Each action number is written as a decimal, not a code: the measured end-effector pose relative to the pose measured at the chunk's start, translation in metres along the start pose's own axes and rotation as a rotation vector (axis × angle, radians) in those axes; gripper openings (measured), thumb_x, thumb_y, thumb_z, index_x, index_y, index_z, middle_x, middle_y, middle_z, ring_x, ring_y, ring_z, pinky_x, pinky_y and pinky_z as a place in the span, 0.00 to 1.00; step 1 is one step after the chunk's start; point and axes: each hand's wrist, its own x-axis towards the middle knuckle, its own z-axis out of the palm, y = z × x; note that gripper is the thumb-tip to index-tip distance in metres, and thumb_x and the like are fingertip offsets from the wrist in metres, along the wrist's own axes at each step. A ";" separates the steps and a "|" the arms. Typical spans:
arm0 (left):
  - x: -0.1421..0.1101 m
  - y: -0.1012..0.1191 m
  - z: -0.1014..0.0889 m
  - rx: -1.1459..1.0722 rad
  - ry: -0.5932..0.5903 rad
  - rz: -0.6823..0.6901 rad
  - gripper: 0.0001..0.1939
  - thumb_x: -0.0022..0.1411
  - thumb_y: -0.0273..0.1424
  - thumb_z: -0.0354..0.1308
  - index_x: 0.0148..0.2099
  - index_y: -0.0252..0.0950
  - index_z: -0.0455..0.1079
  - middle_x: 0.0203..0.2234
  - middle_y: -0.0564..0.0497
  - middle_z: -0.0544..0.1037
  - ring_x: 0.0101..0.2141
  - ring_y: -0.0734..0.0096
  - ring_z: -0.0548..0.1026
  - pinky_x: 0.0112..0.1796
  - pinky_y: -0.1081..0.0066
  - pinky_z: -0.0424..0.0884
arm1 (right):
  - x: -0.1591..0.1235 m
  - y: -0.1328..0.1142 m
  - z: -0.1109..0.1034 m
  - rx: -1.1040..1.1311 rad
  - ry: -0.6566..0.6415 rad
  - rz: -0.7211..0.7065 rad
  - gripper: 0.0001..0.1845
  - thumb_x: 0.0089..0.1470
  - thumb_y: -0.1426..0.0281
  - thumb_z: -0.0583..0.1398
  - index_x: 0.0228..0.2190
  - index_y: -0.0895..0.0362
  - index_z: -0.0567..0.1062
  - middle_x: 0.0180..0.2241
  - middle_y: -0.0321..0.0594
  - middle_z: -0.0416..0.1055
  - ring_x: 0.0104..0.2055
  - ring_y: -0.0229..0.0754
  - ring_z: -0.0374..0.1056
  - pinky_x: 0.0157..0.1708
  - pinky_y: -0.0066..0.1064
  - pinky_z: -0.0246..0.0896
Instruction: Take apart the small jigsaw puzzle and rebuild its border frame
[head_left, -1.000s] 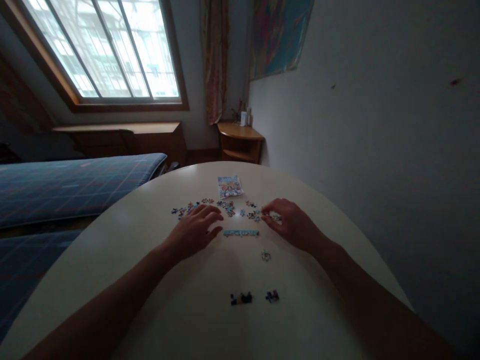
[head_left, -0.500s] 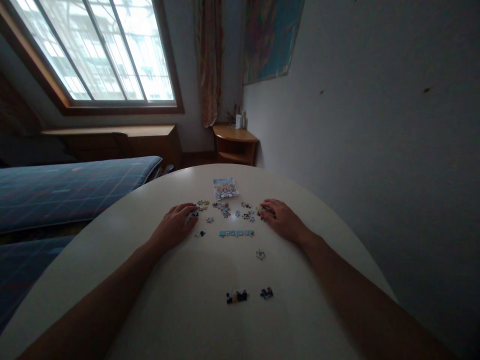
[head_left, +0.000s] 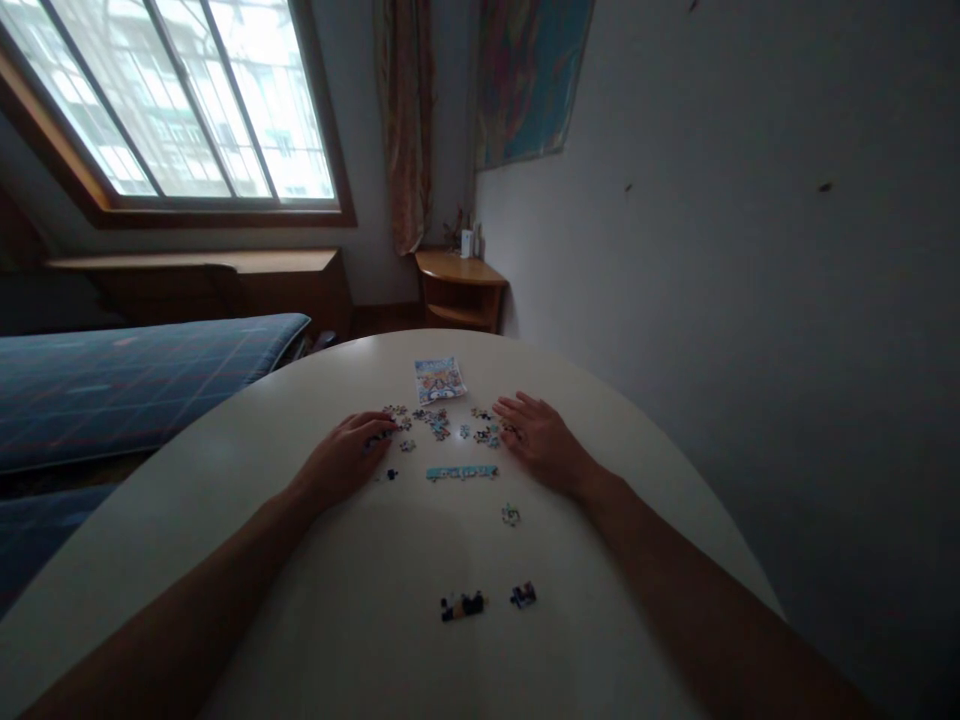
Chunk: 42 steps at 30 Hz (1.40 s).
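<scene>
My left hand (head_left: 343,458) rests on the table with thumb and fingers apart, curved beside a group of loose jigsaw pieces (head_left: 397,418). Its fingertips touch or partly cover some of them. On the other side, my right hand (head_left: 549,442) lies with its fingers stretched out over more pieces (head_left: 487,436), hiding part of them. Between the hands are a small heap of pieces (head_left: 438,424) and a joined light-blue strip of puzzle (head_left: 462,472). Closer to me lie a single piece (head_left: 511,514), a joined dark section (head_left: 463,606) and another dark piece (head_left: 523,595).
A picture sheet (head_left: 439,381) lies beyond the pieces on the round white table (head_left: 360,620). A plaid mattress (head_left: 150,385) is to the left. A wooden corner cabinet (head_left: 459,268) stands behind the table, and a bare wall (head_left: 712,300) runs along the right.
The view has shifted slightly, moving the whole scene left. My right hand's fingers have spread and straightened more over the pieces. My left hand stays by its group.
</scene>
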 end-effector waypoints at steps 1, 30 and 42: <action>0.001 0.002 0.000 0.001 0.012 0.006 0.18 0.70 0.39 0.47 0.52 0.39 0.74 0.54 0.44 0.75 0.55 0.54 0.71 0.57 0.52 0.66 | 0.000 -0.003 0.000 -0.013 -0.047 -0.017 0.27 0.66 0.61 0.50 0.63 0.53 0.63 0.66 0.42 0.59 0.70 0.51 0.45 0.67 0.53 0.38; -0.019 0.060 -0.013 -0.026 -0.123 0.373 0.21 0.64 0.39 0.59 0.58 0.41 0.67 0.58 0.45 0.71 0.59 0.55 0.65 0.59 0.51 0.61 | 0.006 -0.005 -0.018 -0.038 -0.080 -0.075 0.13 0.62 0.69 0.57 0.41 0.55 0.82 0.45 0.43 0.79 0.50 0.46 0.69 0.54 0.39 0.60; -0.026 0.105 -0.010 -0.200 -0.328 0.466 0.39 0.57 0.51 0.64 0.65 0.41 0.60 0.63 0.42 0.65 0.63 0.47 0.59 0.63 0.47 0.54 | -0.011 -0.010 -0.044 0.220 -0.197 -0.137 0.17 0.54 0.78 0.60 0.45 0.55 0.79 0.42 0.42 0.77 0.48 0.43 0.70 0.51 0.34 0.62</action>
